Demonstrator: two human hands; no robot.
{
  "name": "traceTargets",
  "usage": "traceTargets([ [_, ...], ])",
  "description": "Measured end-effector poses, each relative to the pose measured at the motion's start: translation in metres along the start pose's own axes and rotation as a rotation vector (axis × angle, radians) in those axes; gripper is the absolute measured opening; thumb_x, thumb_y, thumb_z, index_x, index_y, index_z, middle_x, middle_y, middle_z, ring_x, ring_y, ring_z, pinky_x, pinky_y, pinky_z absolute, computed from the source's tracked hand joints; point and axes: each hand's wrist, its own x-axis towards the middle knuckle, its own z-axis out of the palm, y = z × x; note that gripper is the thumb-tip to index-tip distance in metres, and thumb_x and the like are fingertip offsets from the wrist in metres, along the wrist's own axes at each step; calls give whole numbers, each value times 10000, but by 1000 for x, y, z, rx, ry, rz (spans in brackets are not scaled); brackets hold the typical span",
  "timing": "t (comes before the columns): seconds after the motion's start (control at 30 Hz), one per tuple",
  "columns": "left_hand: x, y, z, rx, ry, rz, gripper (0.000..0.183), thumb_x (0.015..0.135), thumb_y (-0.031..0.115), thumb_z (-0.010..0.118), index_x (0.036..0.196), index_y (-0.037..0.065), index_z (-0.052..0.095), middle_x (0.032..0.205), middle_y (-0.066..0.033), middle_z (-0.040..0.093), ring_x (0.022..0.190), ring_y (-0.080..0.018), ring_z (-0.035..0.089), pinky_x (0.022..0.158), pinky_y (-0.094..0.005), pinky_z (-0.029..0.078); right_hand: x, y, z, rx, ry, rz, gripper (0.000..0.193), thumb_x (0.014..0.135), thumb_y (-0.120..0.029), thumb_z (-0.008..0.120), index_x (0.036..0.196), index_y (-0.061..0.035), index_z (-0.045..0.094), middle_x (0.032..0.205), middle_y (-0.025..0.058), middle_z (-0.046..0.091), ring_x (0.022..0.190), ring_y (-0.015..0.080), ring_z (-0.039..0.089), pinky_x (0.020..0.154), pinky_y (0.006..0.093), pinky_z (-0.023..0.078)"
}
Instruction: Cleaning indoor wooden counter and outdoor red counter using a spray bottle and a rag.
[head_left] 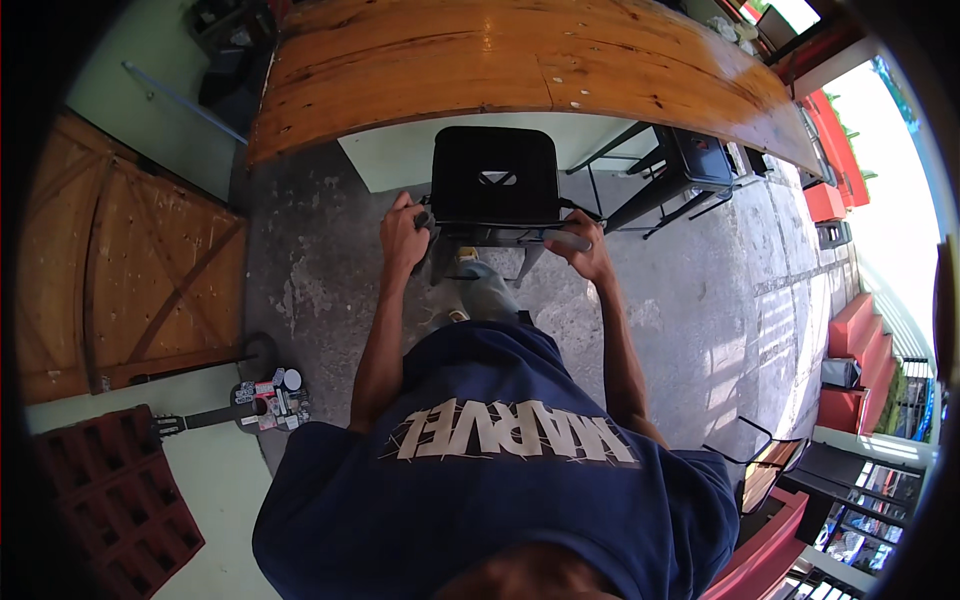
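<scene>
Directly in front of me stands a black metal stool with a hole in the middle of its seat, close to the wooden counter's near edge. My left hand is closed around the left side of the stool's near end. On the opposite side my right hand grips the stool in the same way. A greyish curved piece shows at the right hand's fingers; whether it belongs to the stool I cannot tell. My legs and shoes, seen below the stool, partly cover its lower frame.
A long varnished wooden counter spans the far side. Another black stool stands under it at the right. Wooden doors and a sticker-covered guitar are on the left. A chair stands at the lower right, near red steps.
</scene>
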Motion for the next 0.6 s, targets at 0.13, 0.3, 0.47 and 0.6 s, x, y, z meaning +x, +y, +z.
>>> traceTargets([
  [0.13,9,-10,-11,50,38,-33,68,686,-54,572,731,-7,590,850,-120,506,779,-367,568,662,-478,441,18,4,16,48,21,16,181,675,-232,731,767,-76,742,753,124,649,812,296,590,736,390,486],
  [0.3,13,-40,-16,86,81,-87,74,698,-34,586,756,-3,620,867,-125,526,774,-372,575,668,-485,453,63,9,35,76,-44,-30,195,661,-236,750,765,-71,747,823,147,615,794,309,606,718,400,490],
  [0.47,29,-63,-16,87,182,-105,160,653,-68,569,780,-9,645,809,-161,518,768,-386,567,673,-451,447,98,10,48,42,-32,-114,222,650,-256,751,781,-76,748,824,130,620,850,300,599,754,392,482],
  [0.6,40,-74,-13,91,207,-61,117,693,-27,606,793,14,651,849,-156,532,793,-392,582,672,-484,470,118,14,50,24,-37,-131,237,639,-289,755,786,-102,757,856,134,622,895,306,589,783,398,482],
])
